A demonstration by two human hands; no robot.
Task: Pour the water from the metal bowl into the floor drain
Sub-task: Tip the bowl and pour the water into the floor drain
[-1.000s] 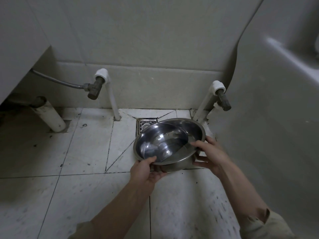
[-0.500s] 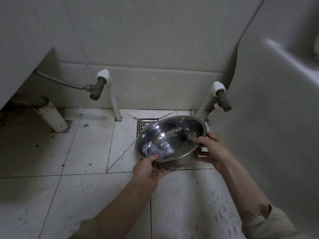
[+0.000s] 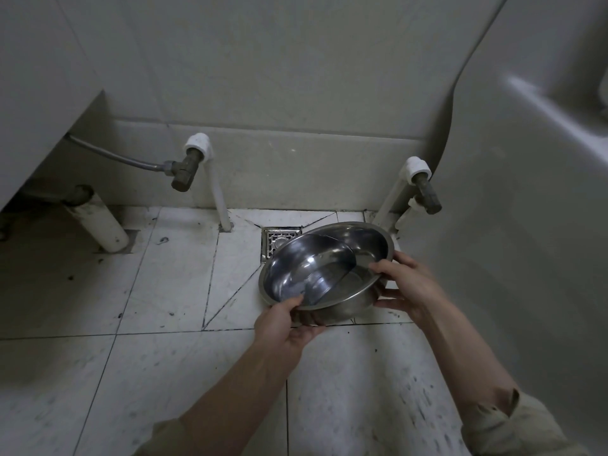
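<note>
1. Held off the tiled floor (image 3: 164, 291) in both hands: a round metal bowl (image 3: 329, 261) of polished steel with a narrow flat rim and dim reflections across the inside.
2. Inside, water pooled against the lower left wall, bounded by a dark curved line across the bottom. Possibly dry on the right part of the inside, though this is hard to tell in the low light.
3. Tipped down to the left and away, mouth facing up and leftward. Round, so no true long axis, but seen as an oval running from lower left to upper right.
4. Placed with the far left lip just over the square floor drain (image 3: 278, 240), hiding the right part of the grate.
5. Grasped at the near rim by the left hand (image 3: 283, 324), thumb on the lip, fingers curled beneath the base.
6. Grasped at the right rim by the right hand (image 3: 408, 287), thumb over the lip, fingers spread round the outer wall.
7. Against the wall behind: a valve (image 3: 184, 174) fed by a hose (image 3: 115, 156), and a second valve (image 3: 426, 192) to the right.
</note>
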